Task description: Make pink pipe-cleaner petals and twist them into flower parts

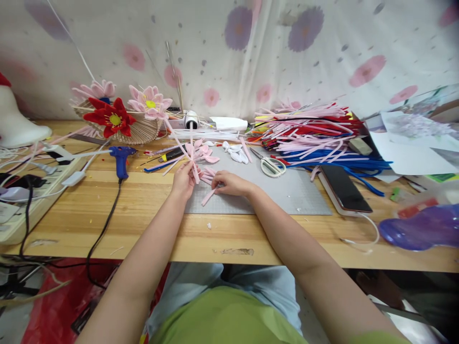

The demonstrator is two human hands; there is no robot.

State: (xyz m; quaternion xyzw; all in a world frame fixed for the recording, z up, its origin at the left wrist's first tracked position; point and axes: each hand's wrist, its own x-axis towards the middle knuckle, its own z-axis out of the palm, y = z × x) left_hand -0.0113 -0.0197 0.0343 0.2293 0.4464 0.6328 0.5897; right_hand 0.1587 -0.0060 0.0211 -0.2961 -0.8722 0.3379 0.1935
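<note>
My left hand (183,180) is closed around the stem of a pink pipe-cleaner flower (199,152) that rises over the grey cutting mat (287,191). My right hand (229,183) rests on the mat with its fingers pinched on a loose pink petal piece (208,196). More pink petal loops (207,175) lie between the two hands. White petal pieces (234,152) and scissors (269,165) lie further back on the mat.
A blue glue gun (120,159) and power strip (32,196) sit left on the wooden table (143,224). Finished red and pink flowers (114,117) lie on a fan behind. A pile of pipe cleaners (311,136), a phone (344,188), papers and a purple object (423,228) fill the right.
</note>
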